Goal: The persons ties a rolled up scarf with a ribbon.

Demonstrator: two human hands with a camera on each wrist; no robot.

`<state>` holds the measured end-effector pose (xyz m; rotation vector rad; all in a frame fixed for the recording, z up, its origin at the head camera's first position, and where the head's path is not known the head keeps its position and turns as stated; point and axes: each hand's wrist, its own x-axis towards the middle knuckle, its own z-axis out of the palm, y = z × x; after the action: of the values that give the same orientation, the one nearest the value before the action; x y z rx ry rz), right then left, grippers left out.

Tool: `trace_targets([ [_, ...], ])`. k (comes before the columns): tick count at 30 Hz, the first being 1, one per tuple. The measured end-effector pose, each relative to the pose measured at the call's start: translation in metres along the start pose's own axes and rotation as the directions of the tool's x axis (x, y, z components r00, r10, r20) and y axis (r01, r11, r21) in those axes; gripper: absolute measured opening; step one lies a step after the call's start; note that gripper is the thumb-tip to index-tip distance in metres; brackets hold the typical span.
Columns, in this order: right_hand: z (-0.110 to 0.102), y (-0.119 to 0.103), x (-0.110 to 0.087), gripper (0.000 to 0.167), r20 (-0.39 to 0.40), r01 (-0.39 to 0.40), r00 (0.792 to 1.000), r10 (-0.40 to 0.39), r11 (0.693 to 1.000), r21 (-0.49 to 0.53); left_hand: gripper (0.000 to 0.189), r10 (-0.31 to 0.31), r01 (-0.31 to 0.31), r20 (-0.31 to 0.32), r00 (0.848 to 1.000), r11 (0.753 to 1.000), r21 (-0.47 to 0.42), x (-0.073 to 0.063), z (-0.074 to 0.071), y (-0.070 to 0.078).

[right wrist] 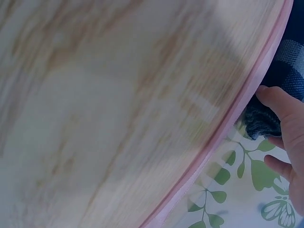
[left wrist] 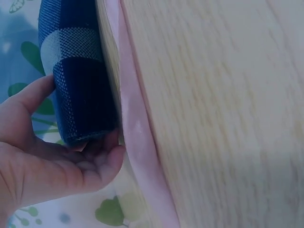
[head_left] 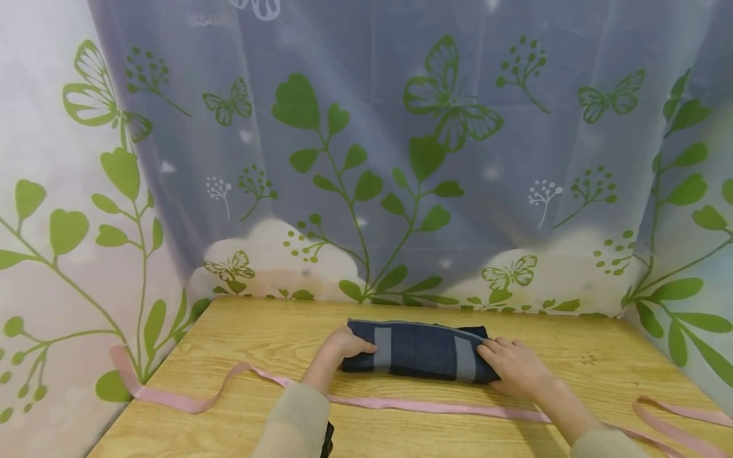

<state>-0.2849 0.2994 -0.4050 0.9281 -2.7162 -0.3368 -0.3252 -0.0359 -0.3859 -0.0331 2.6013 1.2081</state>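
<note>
A dark blue checked cloth (head_left: 425,353) with pale grey bands lies rolled into a long bundle, crosswise on the wooden table. My left hand (head_left: 342,348) holds its left end. In the left wrist view, the thumb presses the side of the rolled cloth (left wrist: 88,90) and the other fingers curl around its end. At the right end, my right hand (head_left: 515,367) grips the bundle, its thumb on the near side in the right wrist view. A pink ribbon (head_left: 412,404) runs across the table on the near side of the cloth, apart from both hands.
The wooden table (head_left: 275,337) meets a grey-blue curtain (head_left: 366,38) printed with green leaves and butterflies at its back edge. Pale printed sheets flank both sides. The ribbon's left end hangs over the table's left edge; its right part loops back near the right edge.
</note>
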Motion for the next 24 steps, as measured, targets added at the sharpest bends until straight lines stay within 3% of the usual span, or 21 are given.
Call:
trace_targets([
  [7,0.002,-0.002,0.000,0.058,0.008,-0.018,1.000,0.017,0.999,0.029,0.081,0.055,-0.058,-0.065,0.996,0.997,-0.048,-0.003,0.006,0.003],
  [17,0.000,-0.004,0.003,0.056,0.020,-0.059,0.998,0.058,0.996,0.069,0.084,0.141,-0.112,-0.237,0.961,0.985,0.134,-0.005,0.016,0.016],
  [20,0.000,-0.004,0.003,0.056,0.025,-0.066,0.998,0.064,0.995,0.077,0.086,0.154,-0.122,-0.237,0.959,0.982,0.145,-0.005,0.017,0.016],
  [24,-0.001,-0.005,0.003,0.056,0.045,-0.076,0.996,0.072,0.992,0.096,0.062,0.201,-0.155,-0.206,0.958,0.963,0.223,-0.005,0.018,0.014],
])
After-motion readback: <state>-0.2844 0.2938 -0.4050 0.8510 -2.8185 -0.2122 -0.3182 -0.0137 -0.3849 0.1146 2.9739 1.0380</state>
